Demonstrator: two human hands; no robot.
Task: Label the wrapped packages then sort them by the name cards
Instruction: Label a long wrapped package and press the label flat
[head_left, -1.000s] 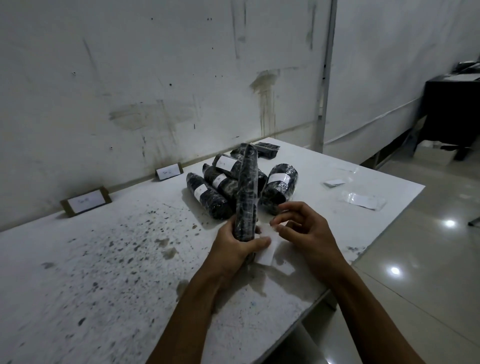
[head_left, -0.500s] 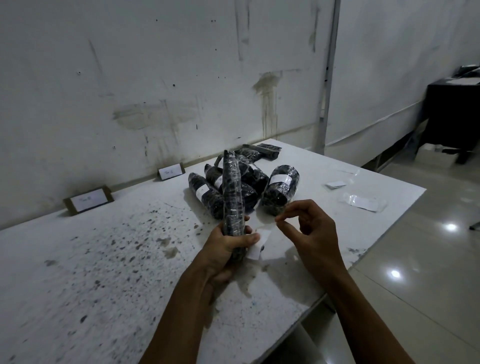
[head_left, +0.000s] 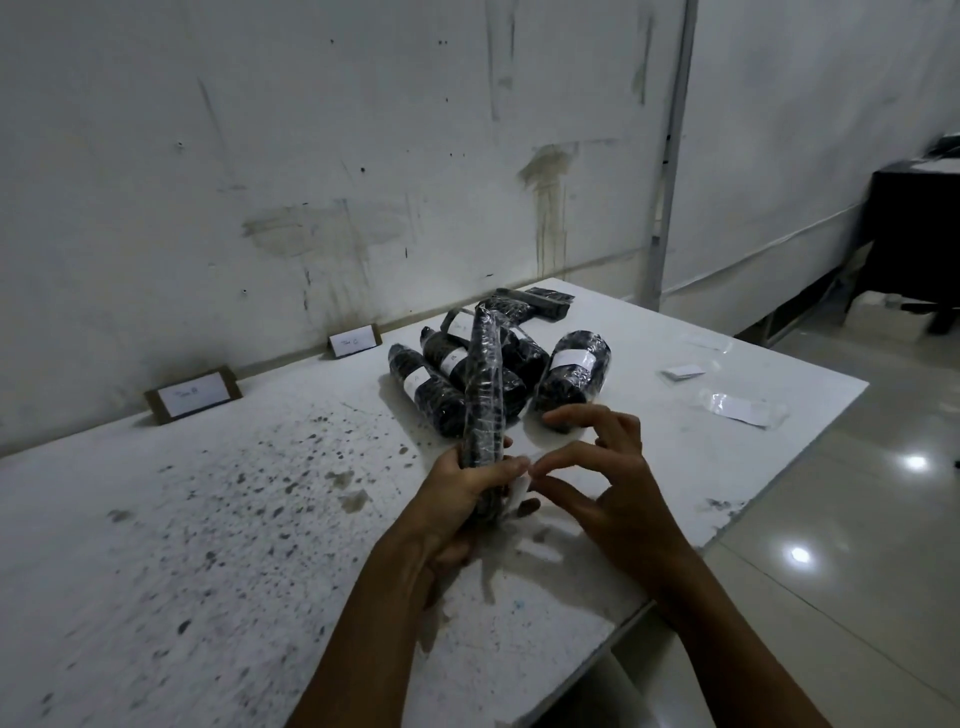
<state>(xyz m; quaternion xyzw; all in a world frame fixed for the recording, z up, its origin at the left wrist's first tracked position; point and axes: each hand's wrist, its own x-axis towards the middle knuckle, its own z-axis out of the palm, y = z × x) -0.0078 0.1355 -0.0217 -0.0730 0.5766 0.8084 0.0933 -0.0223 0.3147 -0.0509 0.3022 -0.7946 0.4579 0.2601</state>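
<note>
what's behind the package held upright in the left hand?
Behind the upright package, held by the left hand, lies a pile of wrapped packages, several with white labels. The upright one covers the pile's middle, so the count there cannot be told.
</note>
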